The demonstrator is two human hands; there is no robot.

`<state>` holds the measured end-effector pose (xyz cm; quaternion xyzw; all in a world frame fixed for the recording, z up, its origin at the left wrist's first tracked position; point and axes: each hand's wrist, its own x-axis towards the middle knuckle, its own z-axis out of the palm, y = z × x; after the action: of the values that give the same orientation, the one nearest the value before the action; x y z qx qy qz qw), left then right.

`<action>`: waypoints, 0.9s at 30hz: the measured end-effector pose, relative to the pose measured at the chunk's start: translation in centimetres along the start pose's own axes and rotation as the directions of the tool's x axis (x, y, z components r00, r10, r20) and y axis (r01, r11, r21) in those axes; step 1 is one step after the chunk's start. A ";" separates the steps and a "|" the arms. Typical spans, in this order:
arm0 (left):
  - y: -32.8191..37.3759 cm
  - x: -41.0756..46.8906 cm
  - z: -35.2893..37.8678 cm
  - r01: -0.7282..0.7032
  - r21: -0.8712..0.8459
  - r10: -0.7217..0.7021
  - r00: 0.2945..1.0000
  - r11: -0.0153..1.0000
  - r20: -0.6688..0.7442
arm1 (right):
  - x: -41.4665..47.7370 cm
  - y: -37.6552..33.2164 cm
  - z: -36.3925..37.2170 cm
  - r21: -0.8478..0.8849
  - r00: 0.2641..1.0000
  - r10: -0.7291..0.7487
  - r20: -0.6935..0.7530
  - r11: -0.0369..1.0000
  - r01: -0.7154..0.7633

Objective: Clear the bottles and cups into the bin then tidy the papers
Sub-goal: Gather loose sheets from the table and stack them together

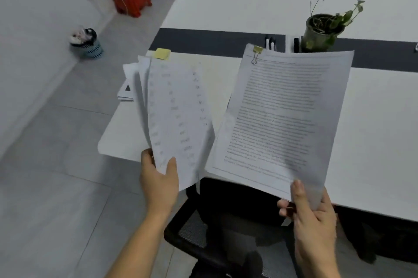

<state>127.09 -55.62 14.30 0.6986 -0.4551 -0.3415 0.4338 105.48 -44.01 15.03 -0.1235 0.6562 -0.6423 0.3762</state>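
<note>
The counter (260, 6) shows no bottles or cups; left hand (159, 181) pinches loose sheets (178, 114), right hand (313, 212) pinches a clipped stack (282, 114) at 3 o'clock; squaring remains.

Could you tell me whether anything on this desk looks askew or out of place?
Yes: a few loose sheets overhang the table's left edge, crooked. The sheaf in the left hand is fanned unevenly.

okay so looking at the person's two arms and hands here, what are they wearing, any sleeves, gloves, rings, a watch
Nothing is worn that shows. The left hand and right hand are bare, with no gloves, and no rings or watch can be made out. Both forearms are uncovered down to the frame's bottom edge, so no sleeve shows. The picture is somewhat blurred.
</note>
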 end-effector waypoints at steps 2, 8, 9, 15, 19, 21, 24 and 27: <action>1.1 -0.6 -4.6 -0.044 -0.004 0.043 0.991 0.999 -0.123 | -1.1 0.2 1.7 0.019 0.998 0.023 0.058 1.000 -0.024; 0.0 0.6 -17.9 -0.012 -0.019 0.004 0.936 1.000 -0.352 | -5.8 0.8 9.7 -0.035 0.972 0.018 0.234 0.999 -0.010; -0.8 1.1 -19.9 0.003 -0.031 -0.015 0.921 1.000 -0.390 | -6.8 1.2 11.5 -0.047 0.966 0.009 0.259 0.999 0.004; -6.9 7.9 -32.6 -0.012 -0.164 -0.078 0.845 0.986 -0.530 | -13.9 5.9 25.1 -0.109 0.943 -0.004 0.331 0.993 0.042; -9.3 14.5 -40.4 -0.032 -0.250 -0.098 0.865 0.968 -0.492 | -18.0 8.1 34.9 -0.110 0.941 -0.019 0.338 0.992 0.059; -9.6 18.1 -43.0 -0.033 -0.290 -0.108 0.883 0.957 -0.457 | -19.6 8.2 38.6 -0.103 0.933 -0.025 0.358 0.993 0.066; -8.6 23.7 -44.8 -0.019 -0.357 -0.125 0.918 0.934 -0.377 | -20.6 8.0 43.1 -0.073 0.943 -0.035 0.332 0.995 0.062; -8.6 29.6 -44.9 -0.044 -0.352 -0.075 0.945 0.935 -0.317 | -20.2 8.4 47.0 -0.051 0.958 -0.029 0.284 0.998 0.045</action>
<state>179.63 -68.12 21.50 0.6593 -0.3025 -0.3013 0.6189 152.71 -64.97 19.06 -0.2369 0.6112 -0.6061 0.4505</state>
